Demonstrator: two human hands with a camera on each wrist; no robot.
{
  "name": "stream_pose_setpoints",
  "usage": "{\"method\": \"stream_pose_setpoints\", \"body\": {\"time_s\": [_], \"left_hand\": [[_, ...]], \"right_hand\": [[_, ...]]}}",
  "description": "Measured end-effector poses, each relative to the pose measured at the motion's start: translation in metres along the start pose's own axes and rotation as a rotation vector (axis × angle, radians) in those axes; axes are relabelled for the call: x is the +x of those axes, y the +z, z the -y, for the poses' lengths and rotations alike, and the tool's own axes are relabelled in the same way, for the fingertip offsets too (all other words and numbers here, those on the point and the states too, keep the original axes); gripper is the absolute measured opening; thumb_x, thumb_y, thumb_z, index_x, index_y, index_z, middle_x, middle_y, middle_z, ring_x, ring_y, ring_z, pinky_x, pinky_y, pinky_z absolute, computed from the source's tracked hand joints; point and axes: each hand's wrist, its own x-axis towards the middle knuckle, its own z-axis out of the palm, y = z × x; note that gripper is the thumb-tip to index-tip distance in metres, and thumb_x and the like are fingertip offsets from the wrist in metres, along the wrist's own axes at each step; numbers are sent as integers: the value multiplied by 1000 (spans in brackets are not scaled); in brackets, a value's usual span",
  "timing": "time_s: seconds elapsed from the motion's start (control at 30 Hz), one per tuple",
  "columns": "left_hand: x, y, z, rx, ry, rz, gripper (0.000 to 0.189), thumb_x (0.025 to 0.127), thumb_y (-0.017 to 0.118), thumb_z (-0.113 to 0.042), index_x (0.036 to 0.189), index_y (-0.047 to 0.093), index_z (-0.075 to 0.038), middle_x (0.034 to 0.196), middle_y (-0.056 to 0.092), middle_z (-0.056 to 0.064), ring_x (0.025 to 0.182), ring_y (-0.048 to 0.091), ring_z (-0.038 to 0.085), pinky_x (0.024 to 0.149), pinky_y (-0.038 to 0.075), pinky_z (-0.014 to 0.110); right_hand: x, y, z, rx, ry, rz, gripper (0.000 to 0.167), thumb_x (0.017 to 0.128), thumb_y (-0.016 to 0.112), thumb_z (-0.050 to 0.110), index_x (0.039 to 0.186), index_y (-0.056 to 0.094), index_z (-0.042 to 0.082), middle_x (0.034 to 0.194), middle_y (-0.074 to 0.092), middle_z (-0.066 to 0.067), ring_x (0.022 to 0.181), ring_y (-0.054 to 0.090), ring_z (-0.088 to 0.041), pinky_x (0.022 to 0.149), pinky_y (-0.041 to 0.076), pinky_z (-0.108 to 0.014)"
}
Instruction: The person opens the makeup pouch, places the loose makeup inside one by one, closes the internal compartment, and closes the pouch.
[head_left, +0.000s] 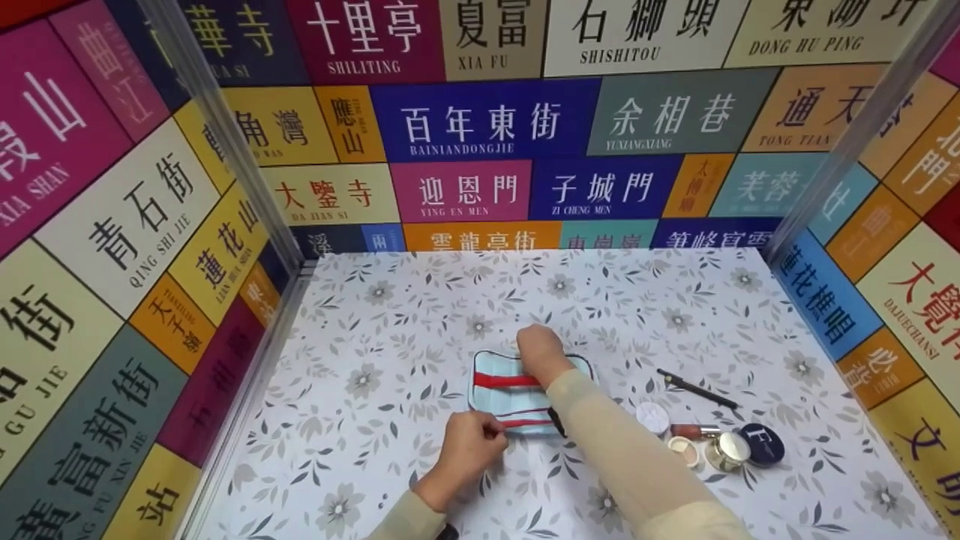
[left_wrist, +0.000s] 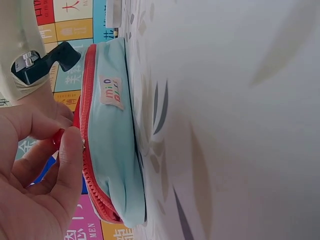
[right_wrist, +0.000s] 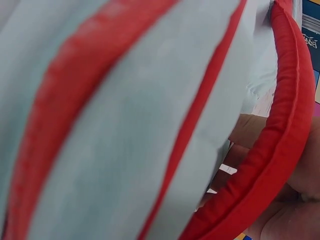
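A light blue zip pouch [head_left: 491, 399] with a red strap [head_left: 493, 381] across its top lies in the middle of the table. In the left wrist view its side carries a cloth label [left_wrist: 111, 92] below the red zipper [left_wrist: 91, 167]. My left hand [head_left: 465, 454], at the pouch's near left corner, pinches the red zipper pull [left_wrist: 58, 138] between thumb and fingers. My right hand [head_left: 541, 349] grips the pouch at its far edge, with the forearm crossing over the right part. In the right wrist view, fingers [right_wrist: 245, 131] curl behind the red strap; their tips are partly hidden.
To the right of the pouch lie a black pencil [head_left: 701, 388], a white round case [head_left: 652, 418], a lip tube [head_left: 696, 431], a small open-looking pot [head_left: 682, 451], a gold-lidded jar [head_left: 727, 450] and a dark blue round case [head_left: 763, 444]. Printed panels [head_left: 480, 120] wall the table.
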Motion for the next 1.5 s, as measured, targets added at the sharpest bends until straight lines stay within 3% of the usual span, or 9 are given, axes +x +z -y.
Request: {"method": "stream_pose_setpoints", "body": {"time_s": [0.3, 0.57, 0.8, 1.03, 1.27, 1.5], "left_hand": [[-4, 0, -2, -17, -6, 6, 9, 79, 73, -2, 77, 78, -9, 70, 70, -6, 64, 55, 2, 59, 49, 21], [-2, 7, -6, -1, 2, 0, 10, 81, 74, -4, 76, 78, -12, 71, 71, -5, 66, 57, 3, 62, 50, 21], [-2, 10, -10, -12, -19, 13, 10, 81, 73, -4, 78, 79, -11, 73, 72, -4, 67, 58, 2, 63, 51, 21], [-2, 7, -8, 51, 22, -14, 11, 79, 73, -5, 75, 78, -14, 71, 72, -5, 64, 57, 0, 62, 50, 20], [2, 6, -8, 34, 45, -28, 12, 80, 74, -4, 76, 78, -14, 71, 73, -4, 66, 59, 3, 64, 51, 21], [-3, 15, -12, 22, 40, -19, 11, 78, 74, -4, 74, 77, -14, 70, 71, -4, 65, 58, 2, 63, 50, 22]], "right_hand": [[-2, 4, 1, 7, -7, -44, 11, 88, 75, -1, 98, 72, -3, 100, 74, -21, 99, 71, -36, 93, 60, -47], [0, 6, -5, 30, 30, 20, 12, 93, 69, -2, 104, 73, -2, 106, 74, -20, 103, 71, -34, 96, 59, -46], [-1, 5, -7, 29, 30, 11, 13, 90, 69, -3, 102, 73, -2, 105, 75, -20, 100, 72, -34, 92, 61, -46], [2, 5, 1, 40, 24, -5, 12, 92, 69, -2, 102, 74, -3, 107, 75, -22, 105, 72, -38, 94, 60, -49], [3, -1, 4, 47, 13, -9, 12, 97, 67, 2, 105, 73, -3, 108, 74, -21, 105, 71, -37, 95, 59, -48], [-3, 7, 1, 40, 32, -2, 12, 97, 65, -1, 104, 74, -3, 107, 75, -21, 105, 72, -37, 95, 60, -48]]}}
